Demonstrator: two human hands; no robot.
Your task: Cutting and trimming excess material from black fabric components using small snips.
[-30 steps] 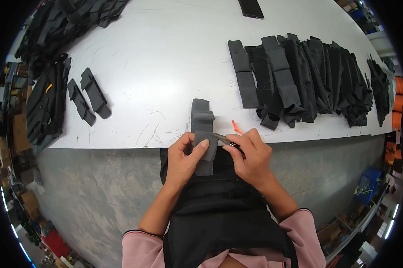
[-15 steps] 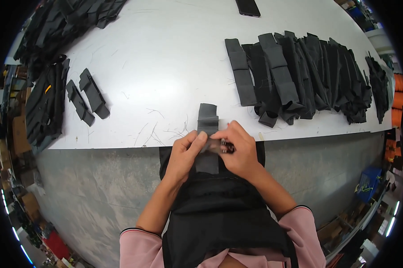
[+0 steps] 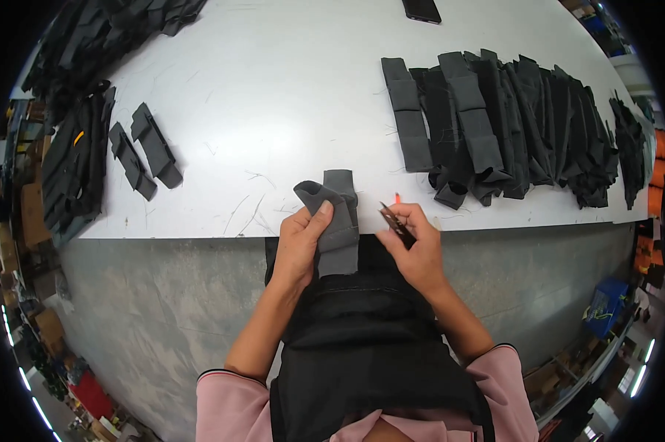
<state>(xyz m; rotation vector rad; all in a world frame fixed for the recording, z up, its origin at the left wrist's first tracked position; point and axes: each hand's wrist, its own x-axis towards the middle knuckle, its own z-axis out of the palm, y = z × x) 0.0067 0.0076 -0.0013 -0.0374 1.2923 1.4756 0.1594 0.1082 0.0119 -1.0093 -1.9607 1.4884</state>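
Observation:
My left hand (image 3: 297, 247) is closed on a dark grey fabric strip (image 3: 340, 237), its thumb on top. The strip hangs over the table's front edge toward my lap, and one layer folds back to the left above the thumb. To the right of it and apart from the fabric, my right hand (image 3: 419, 254) grips a pair of dark thread snips (image 3: 399, 227), points toward the upper left. A small orange-red tip shows just above that hand; what it belongs to is unclear.
On the white table (image 3: 273, 96), a row of grey strips (image 3: 524, 125) lies to the right. Two separate strips (image 3: 156, 147) lie at the left beside a dark fabric pile (image 3: 78, 162). Loose threads (image 3: 251, 210) are scattered near the front edge. A black phone (image 3: 421, 10) lies at the back.
My right hand has drawn away to the right from the strip, with the snips now plainly visible. The strip's upper layer now folds up and left over my left thumb.

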